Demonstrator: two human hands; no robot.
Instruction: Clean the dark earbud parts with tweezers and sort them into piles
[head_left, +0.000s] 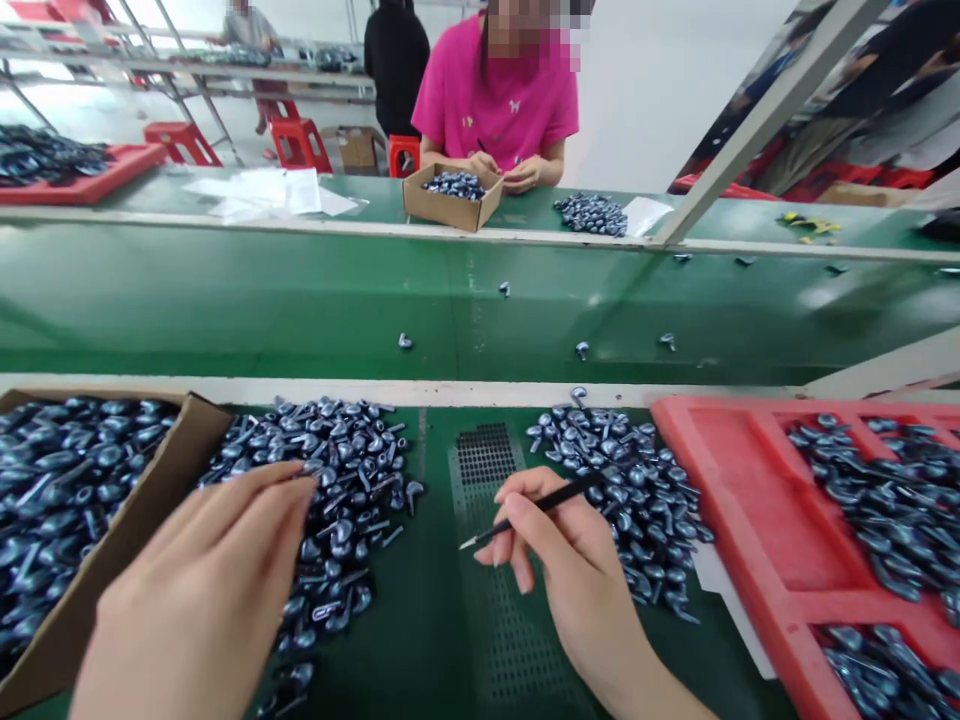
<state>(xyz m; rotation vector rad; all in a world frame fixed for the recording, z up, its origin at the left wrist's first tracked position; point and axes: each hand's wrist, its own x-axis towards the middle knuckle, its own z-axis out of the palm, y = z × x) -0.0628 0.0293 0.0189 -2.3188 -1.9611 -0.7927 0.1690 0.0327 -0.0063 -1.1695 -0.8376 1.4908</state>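
One left hand (pixel 199 590), open and flat, above the green table (pixel 390 640), fingers together and nothing gripped, the fingertips at the edge of a loose pile of earbud shells (pixel 337 470). Right hand (pixel 570 570) closed in a pen grip on a black pick (pixel 540 513), metal tip toward 9 o'clock, over bare table and touching no shell, as far as visible. A second pile (pixel 630 490) at 1 o'clock from this hand, just beside the fingers; more shells in a cardboard box (pixel 161 480) at 10 o'clock from the left hand, and others in the compartments of a red tray (pixel 739 480) at 2 o'clock from the right hand. Between the piles, a perforated plate (pixel 484 455) set in the table. Beyond, a few single shells (pixel 581 350) on a green belt (pixel 225 300), and across it a person in a pink shirt (pixel 495 100) at a smaller box (pixel 450 205). Step in hand, in judgement: pick held ready, no shell on it. Next move seeming to call for the tip lowered onto one shell.
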